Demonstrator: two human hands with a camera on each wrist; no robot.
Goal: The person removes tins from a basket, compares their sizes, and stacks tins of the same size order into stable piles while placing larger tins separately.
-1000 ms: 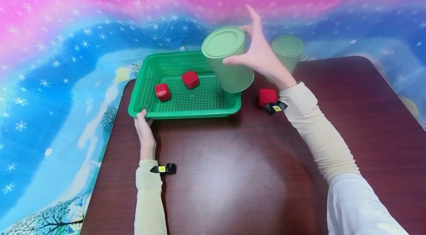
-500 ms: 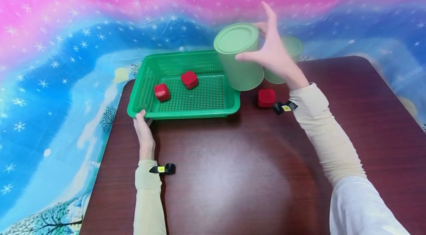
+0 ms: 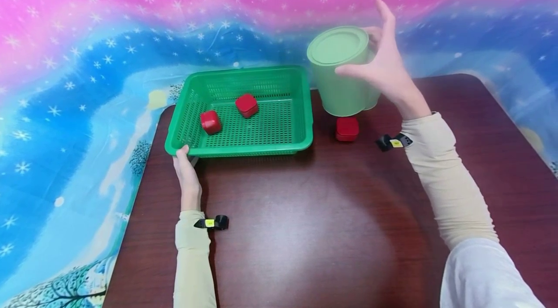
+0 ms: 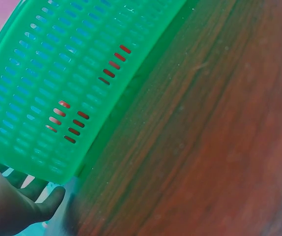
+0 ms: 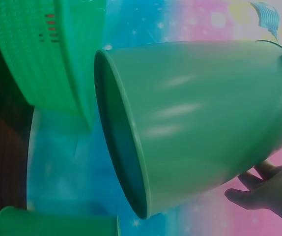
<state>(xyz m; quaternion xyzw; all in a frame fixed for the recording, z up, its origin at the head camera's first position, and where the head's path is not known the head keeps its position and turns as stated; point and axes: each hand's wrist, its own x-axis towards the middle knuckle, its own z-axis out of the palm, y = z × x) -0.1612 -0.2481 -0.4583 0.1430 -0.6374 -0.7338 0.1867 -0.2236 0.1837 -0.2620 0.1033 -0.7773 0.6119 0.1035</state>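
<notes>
My right hand (image 3: 385, 63) grips a pale green tapered bucket (image 3: 344, 87) near its base, thumb on the front and other fingers around the back side. The bucket is held upside down above the table, its open rim facing down; the rim shows in the right wrist view (image 5: 131, 128). Just below it in the head view sits a small red box (image 3: 347, 130) with rounded edges. At the near left corner of a green perforated basket (image 3: 240, 151), my left hand (image 3: 188, 177) holds the rim. Inside the basket lie two more red boxes, one (image 3: 211, 122) left of the other (image 3: 246, 105).
A second green bucket (image 3: 373, 97) stands behind the held one, mostly hidden by it. The dark wooden table (image 3: 283, 230) stretches toward me. A pink and blue snowflake-patterned cloth (image 3: 131, 56) hangs behind and along the left side.
My right hand has carried the bucket to the right, from over the basket's right end to over the red box and in front of the second bucket. My left hand stays at the basket's corner.
</notes>
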